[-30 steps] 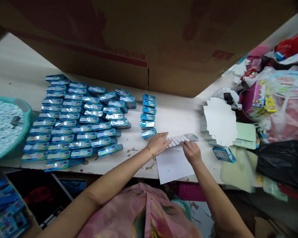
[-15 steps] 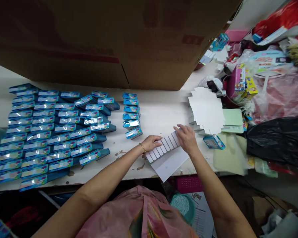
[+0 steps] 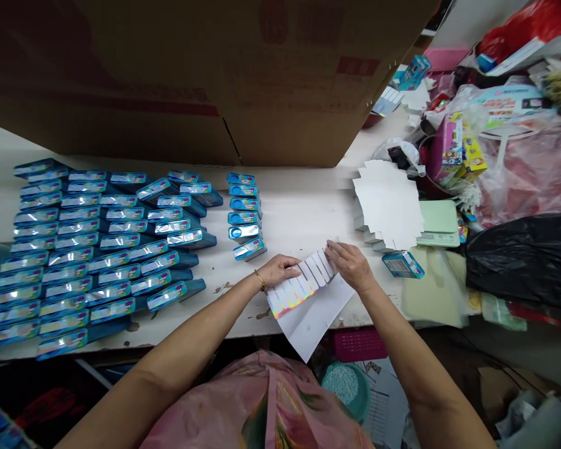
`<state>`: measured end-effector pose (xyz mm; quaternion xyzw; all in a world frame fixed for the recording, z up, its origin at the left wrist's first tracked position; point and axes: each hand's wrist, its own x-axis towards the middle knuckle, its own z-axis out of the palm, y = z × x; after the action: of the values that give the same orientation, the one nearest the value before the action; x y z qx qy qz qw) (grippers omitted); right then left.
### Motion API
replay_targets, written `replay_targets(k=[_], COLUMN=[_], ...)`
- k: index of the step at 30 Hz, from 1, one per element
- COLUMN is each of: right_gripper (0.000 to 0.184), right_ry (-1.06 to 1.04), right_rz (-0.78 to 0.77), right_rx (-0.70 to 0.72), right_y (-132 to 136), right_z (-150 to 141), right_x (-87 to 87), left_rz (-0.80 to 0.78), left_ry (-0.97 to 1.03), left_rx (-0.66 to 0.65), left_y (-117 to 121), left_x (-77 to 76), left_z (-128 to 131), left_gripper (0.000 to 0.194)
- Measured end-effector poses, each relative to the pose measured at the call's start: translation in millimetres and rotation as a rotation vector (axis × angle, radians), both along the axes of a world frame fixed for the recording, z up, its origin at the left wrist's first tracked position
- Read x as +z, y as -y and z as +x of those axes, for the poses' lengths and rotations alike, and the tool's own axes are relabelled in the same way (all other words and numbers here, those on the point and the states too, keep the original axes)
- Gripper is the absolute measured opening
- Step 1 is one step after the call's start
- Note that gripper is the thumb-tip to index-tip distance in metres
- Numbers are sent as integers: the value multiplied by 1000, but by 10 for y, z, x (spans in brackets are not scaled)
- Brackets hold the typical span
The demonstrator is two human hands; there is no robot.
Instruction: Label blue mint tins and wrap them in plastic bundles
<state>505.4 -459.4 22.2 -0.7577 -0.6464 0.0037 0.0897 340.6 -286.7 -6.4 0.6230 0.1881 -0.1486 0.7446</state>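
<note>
A sheet of labels (image 3: 303, 284), set in pale strips with a shiny rainbow sheen at its lower left, lies tilted between my hands. My left hand (image 3: 279, 272) grips its left end, thumb on top and fingers behind the upper edge. At the other end, my right hand (image 3: 349, 264) pinches the sheet's upper right corner with bent fingers; whether a single label is between them I cannot make out. A white sheet of paper (image 3: 311, 330) extends from beneath the label sheet toward the table edge. A short column of small blue boxes (image 3: 244, 218) stands just beyond my left hand.
Rows of blue boxes (image 3: 93, 243) fill the table's left side. A large cardboard carton (image 3: 280, 81) looms at the back. On the right are stacked white card blanks (image 3: 388, 202), a single blue box (image 3: 402, 265) and a black plastic bag (image 3: 523, 262). Below hangs a teal tub (image 3: 362, 399).
The view has swung right. The label sheet has turned, its left end lowered toward me, and now catches rainbow light. My left hand has gone from lying over the sheet to gripping its end.
</note>
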Motion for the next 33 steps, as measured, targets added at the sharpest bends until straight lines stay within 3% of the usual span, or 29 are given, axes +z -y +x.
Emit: replay_targets(k=[3,6,10,13,16,20,23,28,30,33], right_gripper=[20,17,16,18,19,17,18,17,18,19], right_ry=[-81,-231,-538,-822,-936,-914,-826,-693,-757,-917], right_rz=[74,138,148,212,233,122,61,188,205,151], right_rx=[-120,-271,-497,-619,-627,-526,-489,-629,-631,-553], right_y=[63,73,-107,-337,-559,-731,-740,-670,-672,-736], right_z=[-84,-188,-290,-336,-376,-408,-386,-243,-213,-270], right_x=[252,617,876,859,850,939,1005,1140,1200,1215], left_rz=[402,818,1028,1028,941,824,887,911,794,407], left_ry=[0,-57,4,138,262,350,307,205,201,218], left_rx=[-14,-71,28,95,82,159,168,-8,18,217], left_y=[0,46,105,83,58,117,189,288,310,274], left_x=[-108,-205,-209,-163,-89,91,163,-28,-75,21], left_z=[105,227,211,45,-96,-46,94,139,75,-37], left_gripper=[22,26,39,41,40,38,36,40,43,54])
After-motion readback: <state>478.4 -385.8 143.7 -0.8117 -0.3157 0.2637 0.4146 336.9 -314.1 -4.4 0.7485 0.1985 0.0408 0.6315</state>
